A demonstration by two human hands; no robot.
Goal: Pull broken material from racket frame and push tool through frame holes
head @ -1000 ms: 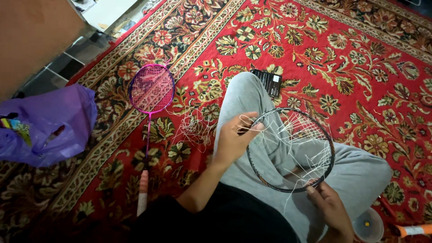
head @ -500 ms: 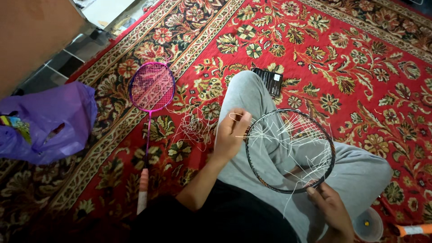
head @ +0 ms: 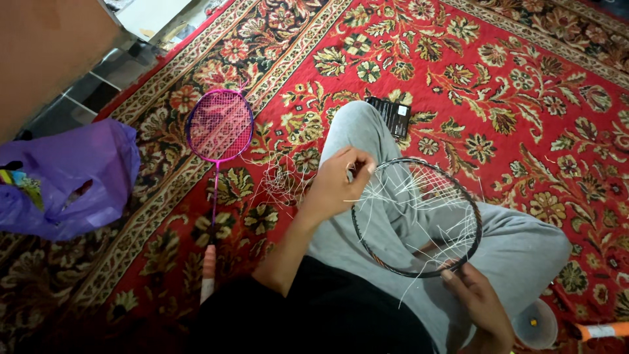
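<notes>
A black racket head with cut, loose white strings rests over my grey-trousered legs. My left hand pinches a strand of the white string at the frame's left rim. My right hand grips the frame at its lower right edge. A tangle of removed string lies on the carpet just left of my left knee.
A pink strung racket lies on the red patterned carpet to the left. A purple plastic bag sits at far left beside a wooden panel. A black packet lies beyond my knee. A small clear tub and an orange-and-white grip are at lower right.
My left hand has moved a little along the frame's left rim, pulling at the loose strings. The right hand and the racket frame stay put.
</notes>
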